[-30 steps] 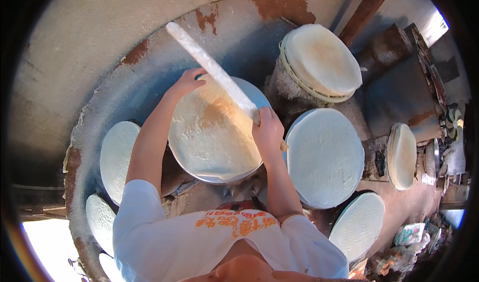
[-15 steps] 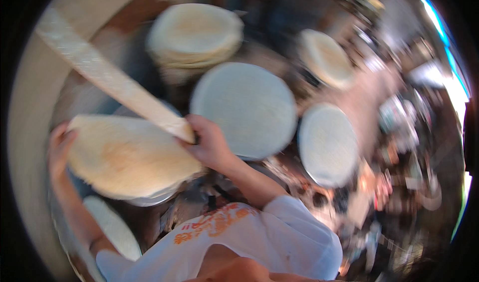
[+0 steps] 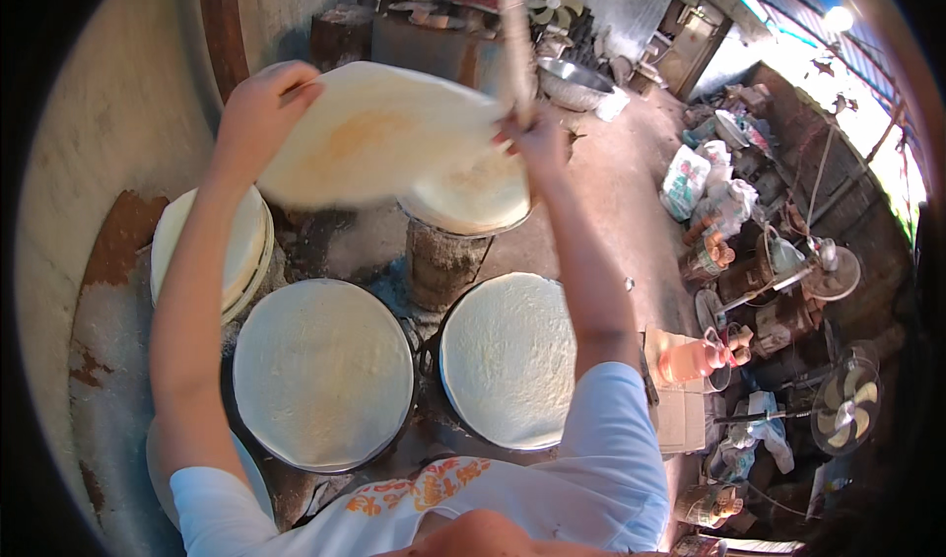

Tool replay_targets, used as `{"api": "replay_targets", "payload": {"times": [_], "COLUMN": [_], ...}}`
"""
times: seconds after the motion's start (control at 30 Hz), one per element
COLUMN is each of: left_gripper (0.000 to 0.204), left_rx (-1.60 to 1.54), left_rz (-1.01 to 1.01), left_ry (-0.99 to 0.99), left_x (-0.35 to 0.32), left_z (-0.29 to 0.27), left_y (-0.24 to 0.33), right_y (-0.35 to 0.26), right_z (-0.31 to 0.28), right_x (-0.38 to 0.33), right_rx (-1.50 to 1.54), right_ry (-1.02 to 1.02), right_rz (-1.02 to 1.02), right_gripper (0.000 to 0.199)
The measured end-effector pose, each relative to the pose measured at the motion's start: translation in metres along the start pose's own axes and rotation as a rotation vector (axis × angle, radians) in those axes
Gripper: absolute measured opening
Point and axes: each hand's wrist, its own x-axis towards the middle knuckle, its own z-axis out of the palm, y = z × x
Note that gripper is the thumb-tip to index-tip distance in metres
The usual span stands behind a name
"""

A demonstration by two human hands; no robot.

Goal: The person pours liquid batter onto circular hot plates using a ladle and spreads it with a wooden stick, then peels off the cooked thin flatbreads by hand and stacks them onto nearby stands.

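Observation:
A large thin round flatbread [image 3: 379,133], pale with a browned middle, hangs in the air between my hands. My left hand [image 3: 258,113] grips its left edge. My right hand [image 3: 535,141] holds a long flat wooden stick [image 3: 512,25] that rises toward the top of the view and touches the flatbread's right edge. Under the flatbread a stack of finished flatbreads [image 3: 483,202] rests on a rough cylindrical stand [image 3: 443,261]. Two round pans, each covered by a white sheet of batter [image 3: 323,372] [image 3: 507,357], lie below my arms.
Another stack of flatbreads [image 3: 241,246] sits at the left on a grey worktop [image 3: 108,360] with rust patches. A metal bowl [image 3: 570,82] stands behind. Bags, a pink jug [image 3: 690,360], fans and pots crowd the floor at the right.
My view has swung to the right across the pans. Both hands have lifted the flatbread off its pan and carried it over the stack on the stand.

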Motion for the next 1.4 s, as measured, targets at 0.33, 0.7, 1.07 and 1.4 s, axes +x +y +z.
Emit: {"api": "replay_targets", "payload": {"times": [0.33, 0.7, 1.07, 1.4], "left_gripper": [0.010, 0.033, 0.032, 0.010], "left_rx": [0.210, 0.314, 0.288, 1.080], "left_rz": [0.258, -0.101, -1.261, -2.038], "left_ry": [-0.019, -0.386, 0.105, 0.808], "left_x": [-0.066, -0.187, -0.471, -0.743], "left_z": [0.324, 0.201, -0.007, 0.007], "left_y": [-0.099, -0.083, 0.234, 0.625], "right_y": [0.298, 0.342, 0.126, -0.040], "right_z": [-0.076, -0.044, 0.084, 0.135], "right_x": [0.056, 0.033, -0.214, -0.634], "right_rx": [0.121, 0.077, 0.265, 0.338], "right_ry": [0.192, 0.093, -0.594, -2.151], "right_rz": [0.213, 0.292, 0.311, 0.186], "right_gripper": [0.011, 0.025, 0.018, 0.017]}}
